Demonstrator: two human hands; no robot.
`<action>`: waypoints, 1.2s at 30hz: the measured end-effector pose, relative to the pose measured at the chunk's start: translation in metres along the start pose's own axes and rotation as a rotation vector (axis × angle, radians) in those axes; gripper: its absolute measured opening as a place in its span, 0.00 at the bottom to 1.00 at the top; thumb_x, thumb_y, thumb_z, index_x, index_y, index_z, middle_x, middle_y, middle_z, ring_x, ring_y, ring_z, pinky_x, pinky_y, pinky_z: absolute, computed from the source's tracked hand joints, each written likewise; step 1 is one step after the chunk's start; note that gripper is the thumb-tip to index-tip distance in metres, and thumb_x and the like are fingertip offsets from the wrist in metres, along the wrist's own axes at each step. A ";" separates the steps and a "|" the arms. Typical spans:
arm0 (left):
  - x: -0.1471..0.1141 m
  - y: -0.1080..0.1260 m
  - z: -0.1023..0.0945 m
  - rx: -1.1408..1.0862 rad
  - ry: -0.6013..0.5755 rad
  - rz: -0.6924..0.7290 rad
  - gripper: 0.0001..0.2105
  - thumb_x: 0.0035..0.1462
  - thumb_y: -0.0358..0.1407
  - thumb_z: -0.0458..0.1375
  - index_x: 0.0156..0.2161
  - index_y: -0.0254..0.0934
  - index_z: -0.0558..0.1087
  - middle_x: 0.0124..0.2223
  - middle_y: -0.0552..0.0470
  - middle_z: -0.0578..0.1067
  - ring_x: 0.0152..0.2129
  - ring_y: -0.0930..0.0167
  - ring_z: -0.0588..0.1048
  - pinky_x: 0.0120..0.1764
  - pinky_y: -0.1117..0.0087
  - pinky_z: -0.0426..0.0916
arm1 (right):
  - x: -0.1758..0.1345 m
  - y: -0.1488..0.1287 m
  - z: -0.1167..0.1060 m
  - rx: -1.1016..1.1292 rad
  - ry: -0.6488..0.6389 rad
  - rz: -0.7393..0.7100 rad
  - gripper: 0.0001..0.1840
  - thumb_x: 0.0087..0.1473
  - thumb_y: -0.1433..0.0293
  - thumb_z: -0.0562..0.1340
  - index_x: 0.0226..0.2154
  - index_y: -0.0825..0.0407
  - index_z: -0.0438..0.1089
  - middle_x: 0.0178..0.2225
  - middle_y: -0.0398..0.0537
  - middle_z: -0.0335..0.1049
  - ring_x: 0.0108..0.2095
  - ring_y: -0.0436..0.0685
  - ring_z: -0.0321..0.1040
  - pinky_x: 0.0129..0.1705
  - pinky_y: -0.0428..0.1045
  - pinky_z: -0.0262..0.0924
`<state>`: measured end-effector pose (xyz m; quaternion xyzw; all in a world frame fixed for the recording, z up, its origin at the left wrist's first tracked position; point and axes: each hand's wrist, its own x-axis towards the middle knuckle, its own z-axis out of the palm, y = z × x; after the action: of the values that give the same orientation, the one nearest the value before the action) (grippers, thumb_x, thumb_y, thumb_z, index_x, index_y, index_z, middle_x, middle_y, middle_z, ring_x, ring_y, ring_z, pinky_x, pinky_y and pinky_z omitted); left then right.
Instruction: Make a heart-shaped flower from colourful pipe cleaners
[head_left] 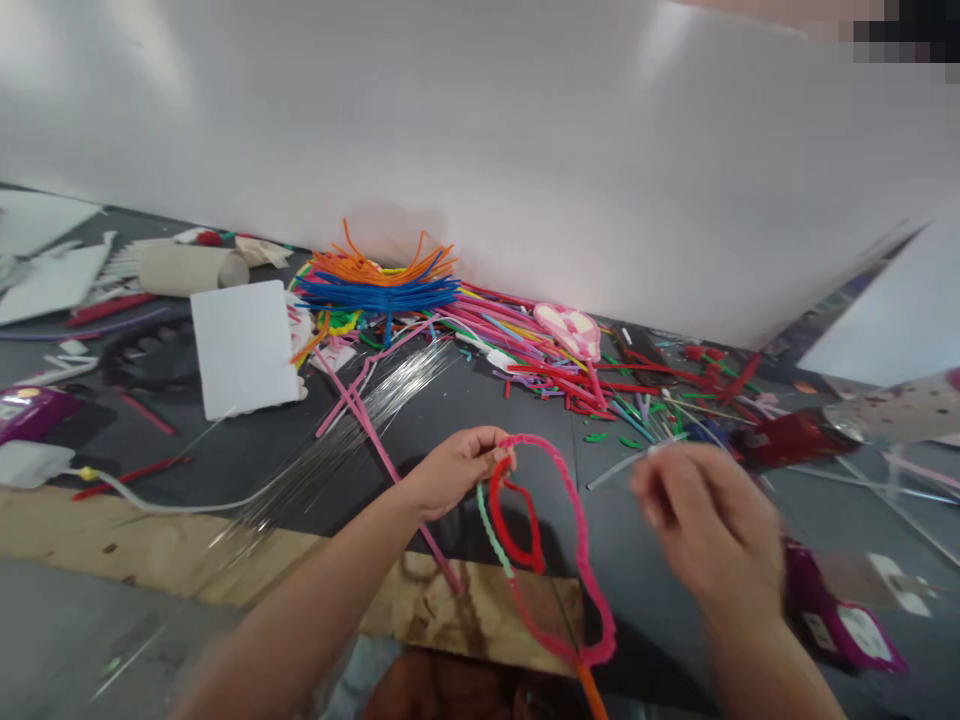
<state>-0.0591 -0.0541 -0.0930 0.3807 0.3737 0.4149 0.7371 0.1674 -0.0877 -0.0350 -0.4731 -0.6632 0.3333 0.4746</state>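
My left hand pinches a pipe cleaner loop near its top. The loop is mostly pink, with a pale green twisted stretch on its left side and an orange tail at the bottom. Inside it hangs a smaller red pipe cleaner loop. Blurred by motion, my right hand is off to the right, apart from the loop, its fingers curled in. Whatever they may hold is hidden. A translucent stick shows just left of these fingers; I cannot tell whether they touch it.
Orange and blue pipe cleaner bundles lie at the back, beside loose pink and red ones. Thin metal wires spread left of centre. A white card stands left. Purple-and-white devices lie at both sides. A pale wall rises behind.
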 end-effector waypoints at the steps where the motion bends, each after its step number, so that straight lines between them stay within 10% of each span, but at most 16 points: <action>1: -0.001 0.000 0.001 -0.010 -0.006 0.010 0.14 0.47 0.43 0.62 0.28 0.33 0.68 0.26 0.56 0.67 0.22 0.78 0.64 0.29 0.76 0.59 | 0.012 0.012 0.005 0.107 -0.050 0.160 0.10 0.56 0.61 0.57 0.33 0.51 0.65 0.22 0.40 0.65 0.17 0.45 0.56 0.18 0.41 0.50; 8: 0.001 -0.014 0.005 0.018 -0.011 0.098 0.13 0.48 0.43 0.62 0.30 0.34 0.70 0.35 0.53 0.67 0.27 0.76 0.66 0.32 0.75 0.62 | 0.015 0.058 0.067 0.509 -0.647 0.610 0.19 0.46 0.56 0.65 0.29 0.57 0.70 0.19 0.38 0.63 0.16 0.42 0.48 0.17 0.41 0.43; 14: 0.001 -0.016 0.011 0.028 -0.032 0.033 0.13 0.49 0.44 0.61 0.31 0.35 0.68 0.33 0.55 0.66 0.17 0.81 0.61 0.22 0.77 0.58 | 0.001 0.065 0.079 0.752 -0.737 0.733 0.22 0.45 0.53 0.65 0.25 0.57 0.67 0.14 0.37 0.60 0.13 0.42 0.49 0.15 0.40 0.40; 18: 0.001 -0.014 0.010 0.016 0.001 0.024 0.13 0.48 0.43 0.62 0.30 0.34 0.69 0.31 0.55 0.68 0.21 0.79 0.65 0.28 0.76 0.61 | 0.009 0.061 0.069 0.824 -0.675 0.743 0.20 0.48 0.54 0.64 0.29 0.56 0.67 0.20 0.41 0.66 0.13 0.40 0.47 0.14 0.39 0.39; 25: 0.004 -0.009 0.003 -0.101 0.105 -0.027 0.11 0.47 0.39 0.64 0.31 0.34 0.69 0.30 0.53 0.72 0.24 0.78 0.69 0.31 0.76 0.62 | 0.021 0.068 0.034 0.527 -0.977 0.487 0.17 0.49 0.59 0.64 0.35 0.56 0.72 0.30 0.46 0.69 0.24 0.45 0.60 0.24 0.41 0.56; 31: 0.006 -0.007 0.005 -0.088 0.127 -0.036 0.12 0.46 0.40 0.64 0.30 0.34 0.68 0.28 0.54 0.71 0.22 0.78 0.68 0.28 0.76 0.62 | 0.026 0.071 0.029 0.425 -0.807 0.400 0.13 0.50 0.62 0.64 0.34 0.54 0.73 0.32 0.45 0.68 0.29 0.48 0.65 0.31 0.43 0.61; 36: 0.009 -0.007 0.003 -0.022 0.289 0.034 0.14 0.47 0.45 0.61 0.30 0.35 0.67 0.27 0.56 0.68 0.22 0.77 0.66 0.26 0.76 0.64 | 0.028 0.051 0.005 0.304 -0.161 0.309 0.12 0.52 0.60 0.60 0.33 0.52 0.70 0.23 0.42 0.66 0.21 0.48 0.62 0.22 0.43 0.58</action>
<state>-0.0504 -0.0498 -0.1001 0.3151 0.4649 0.4817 0.6727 0.1755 -0.0444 -0.0734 -0.4638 -0.5609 0.5347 0.4294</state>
